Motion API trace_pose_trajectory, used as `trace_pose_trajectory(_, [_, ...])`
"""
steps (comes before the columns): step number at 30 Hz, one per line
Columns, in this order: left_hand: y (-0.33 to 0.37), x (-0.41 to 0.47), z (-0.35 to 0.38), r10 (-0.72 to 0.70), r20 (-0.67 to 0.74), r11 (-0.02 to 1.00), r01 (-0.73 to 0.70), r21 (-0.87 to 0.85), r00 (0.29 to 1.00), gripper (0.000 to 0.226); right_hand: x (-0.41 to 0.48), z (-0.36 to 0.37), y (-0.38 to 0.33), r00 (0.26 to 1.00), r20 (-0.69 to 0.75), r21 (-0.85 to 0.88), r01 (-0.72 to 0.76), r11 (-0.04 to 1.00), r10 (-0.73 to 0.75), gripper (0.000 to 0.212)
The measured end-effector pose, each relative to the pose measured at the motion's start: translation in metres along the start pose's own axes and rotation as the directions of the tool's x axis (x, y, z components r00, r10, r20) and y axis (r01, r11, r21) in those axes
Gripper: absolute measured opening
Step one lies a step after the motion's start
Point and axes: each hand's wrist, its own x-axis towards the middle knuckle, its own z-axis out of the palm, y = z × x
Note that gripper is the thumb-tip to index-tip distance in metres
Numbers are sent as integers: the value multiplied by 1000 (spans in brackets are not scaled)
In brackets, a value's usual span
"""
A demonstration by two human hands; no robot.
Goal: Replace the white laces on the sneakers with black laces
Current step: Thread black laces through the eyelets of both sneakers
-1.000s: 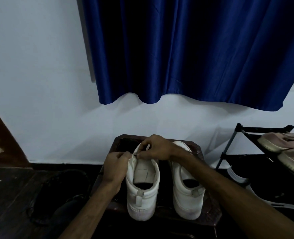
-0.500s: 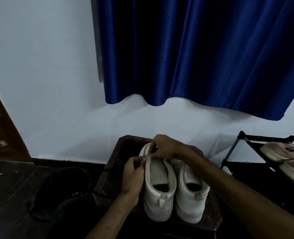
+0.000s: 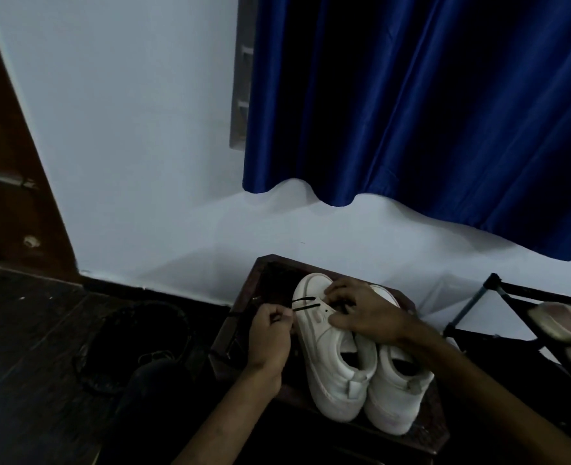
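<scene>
While the left hand (image 3: pixel 272 333) is pinching the black lace (image 3: pixel 306 303) taut beside the left-hand sneaker (image 3: pixel 331 360) on the bench (image 3: pixel 426 431), the right hand (image 3: pixel 366 315) is clasping that shoe's front, fingers (image 3: pixel 336 292) curled over it. Tugging sideways too hard is risking dragging the lace out of its eyelets, or rolling the shoe onto the other sneaker (image 3: pixel 398 392).

2 sneakers (image 3: pixel 336 360) (image 3: pixel 398 387), 1 blk lace (image 3: pixel 305 307), 2 hands (image 3: pixel 270 337) (image 3: pixel 368 313)
</scene>
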Motion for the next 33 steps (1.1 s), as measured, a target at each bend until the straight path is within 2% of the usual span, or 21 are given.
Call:
trace_pose_trajectory(3, [-2,-1,-5,187,-40,959,-173,226,982,8,-1,2,-2,1000,9,14,-19,1000,19,45])
trace_pose_trajectory(5, [2,-4,-3,408,-20,821,-356,446,913,4,-2,4,-1,999,4,9,-34,999,34,46])
trace_pose_trajectory(7, [6,-3,-1,562,73,635,-487,600,824,15,-3,6,-1,999,-10,30,-49,998,50,43])
trace_pose_trajectory(9, [7,1,4,590,190,504,-542,672,784,17,-4,8,-1,998,-23,65,-48,997,50,38])
trace_pose_trajectory(10, [9,2,6,570,229,483,-547,684,789,17,-6,8,-1,998,-34,68,-52,996,54,37])
trace_pose_trajectory(12, [10,5,8,533,252,494,-540,682,807,14,-8,10,-3,994,-82,29,-70,997,72,43])
trace_pose_trajectory(14, [10,5,8,535,244,525,-544,654,809,12,-12,11,-6,980,-190,-67,-79,995,65,55])
trace_pose_trajectory(16, [7,5,4,557,232,536,-559,633,797,8,-17,12,-10,954,-299,-189,-61,980,1,49])
trace_pose_trajectory(18, [6,8,-7,587,172,568,-554,608,791,3,-19,11,-10,953,-302,-278,-72,958,-16,38])
trace_pose_trajectory(21, [15,25,-34,530,-72,777,-450,441,845,16,-18,10,-8,969,-245,-269,-102,958,35,36])
trace_pose_trajectory(22, [18,30,-44,502,-123,809,-414,418,856,15,-18,10,-8,972,-231,-254,-97,962,36,36])
trace_pose_trajectory(23, [20,32,-52,501,-127,791,-394,467,856,11,-17,11,-7,975,-218,-234,-91,968,39,38])
trace_pose_trajectory(24, [21,33,-56,532,-78,715,-398,575,843,6,-17,12,-7,976,-215,-210,-82,974,36,41])
trace_pose_trajectory(26, [20,27,-53,619,95,477,-469,743,780,12,-17,12,-6,974,-222,-158,-71,985,35,43])
trace_pose_trajectory(29, [16,14,-23,711,328,228,-645,730,622,28,-16,13,-4,972,-236,-147,-59,987,23,42])
trace_pose_trajectory(30, [15,12,-10,708,380,181,-672,718,596,30,-16,13,-4,970,-241,-150,-60,987,22,42])
trace_pose_trajectory(33, [10,11,9,656,400,195,-655,730,640,16,-16,14,-3,969,-245,-157,-72,985,32,44])
